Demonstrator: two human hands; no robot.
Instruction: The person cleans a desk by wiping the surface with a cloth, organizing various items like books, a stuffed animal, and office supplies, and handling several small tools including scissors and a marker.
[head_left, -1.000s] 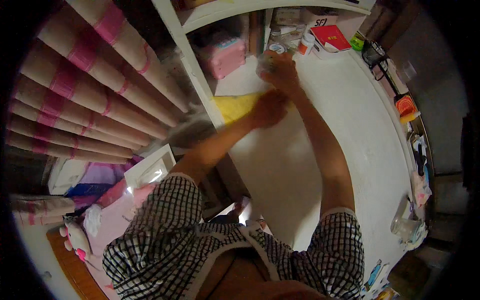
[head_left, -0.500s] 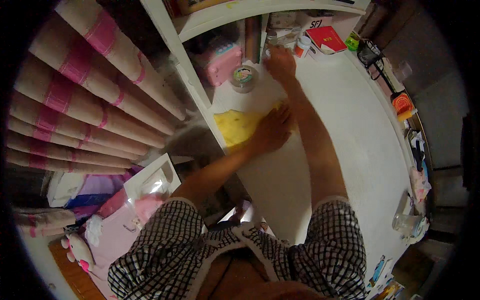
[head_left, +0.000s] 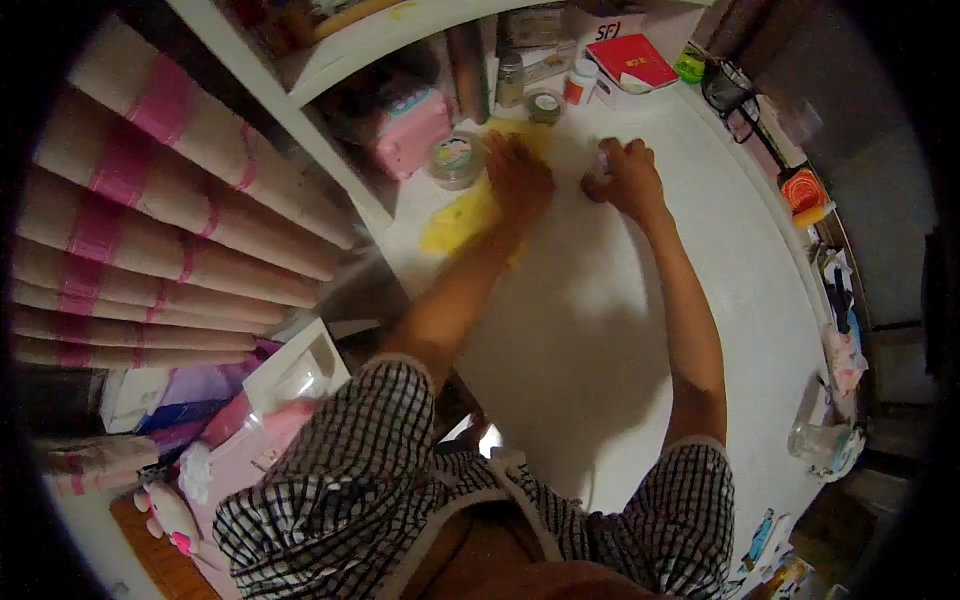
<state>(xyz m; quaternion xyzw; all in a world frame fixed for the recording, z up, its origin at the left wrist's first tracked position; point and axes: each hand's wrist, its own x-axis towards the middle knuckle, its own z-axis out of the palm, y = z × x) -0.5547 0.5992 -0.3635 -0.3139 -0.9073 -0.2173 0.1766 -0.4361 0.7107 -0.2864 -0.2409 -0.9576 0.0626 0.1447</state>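
Note:
A yellow cloth [head_left: 462, 222] lies on the white desktop, reaching toward the small jars at the back. My left hand [head_left: 522, 185] is on the cloth with its fingers stretched forward and spread, pressing it down. To its right, my right hand [head_left: 635, 182] is lifted a little above the desk, its fingers curled around a small roundish container [head_left: 600, 178], mostly hidden by the fingers. Close to my left fingertips stand a clear round tub [head_left: 455, 160] with a picture lid and a small low jar [head_left: 544, 106].
A pink toy case [head_left: 413, 132] stands in the shelf corner. Along the back are a glass jar [head_left: 510, 80], a white pill bottle [head_left: 580, 82] and a red booklet [head_left: 632, 62]. A glass jar [head_left: 825, 447] sits at the right edge. Striped curtains [head_left: 170, 220] hang left.
My left hand has slid forward with the yellow cloth, toward the jars. The right hand has come back and to the right from the back of the desk, with the small container.

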